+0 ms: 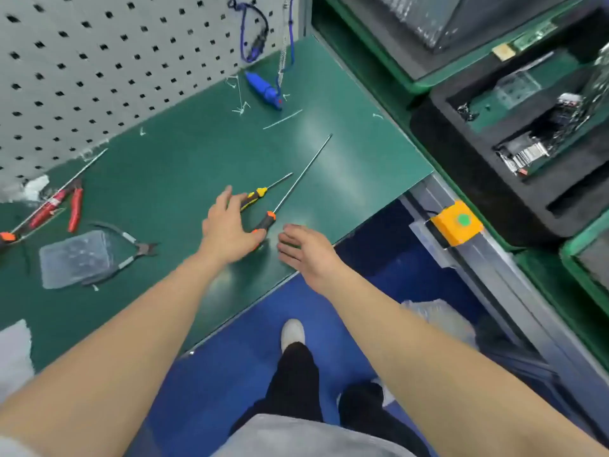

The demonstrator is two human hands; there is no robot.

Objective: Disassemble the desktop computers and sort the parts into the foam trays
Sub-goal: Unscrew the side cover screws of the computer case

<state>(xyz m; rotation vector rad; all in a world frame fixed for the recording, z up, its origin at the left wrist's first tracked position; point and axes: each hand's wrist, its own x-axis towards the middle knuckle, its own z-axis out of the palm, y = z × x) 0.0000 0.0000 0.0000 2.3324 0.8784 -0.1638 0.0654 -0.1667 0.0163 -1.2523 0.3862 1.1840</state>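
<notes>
Left grip [227, 227] lies spread across the yellow screwdriver [255, 195] and orange screwdriver [267, 219], mid-frame on the green bench [164, 179]; right grip [306, 250] hovers just beside, fingers relaxed.

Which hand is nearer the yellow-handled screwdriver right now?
Left. The left hand is at the handle end of the yellow-handled screwdriver. The right hand sits farther right, near the table edge, past the orange-handled screwdriver.
</notes>
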